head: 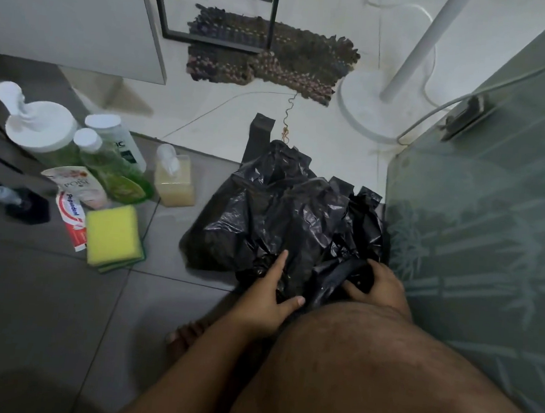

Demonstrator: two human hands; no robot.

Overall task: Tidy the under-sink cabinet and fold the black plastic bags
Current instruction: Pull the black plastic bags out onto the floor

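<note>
Folding was barely begun: left hand (274, 291) and right hand (377, 284) both gripped the crumpled black plastic bags (283, 220) (bottles (105, 157) sat unsorted on the floor).

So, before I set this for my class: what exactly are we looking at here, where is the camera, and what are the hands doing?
There is no machine here. A person wears a wide-angle camera on the head, so the single picture looks down at their own hands and knee.

They crouch on a tiled floor beside a frosted glass panel. In front lies a crumpled heap of black plastic bags. The left hand pinches the near edge of the heap between its fingers and thumb. The right hand grips a bunched part of the plastic.

To the left stand green bottles, a pump bottle of yellowish liquid, a yellow sponge and a toothpaste tube. Further off lie a woven mat and the white base of a stand.
</note>
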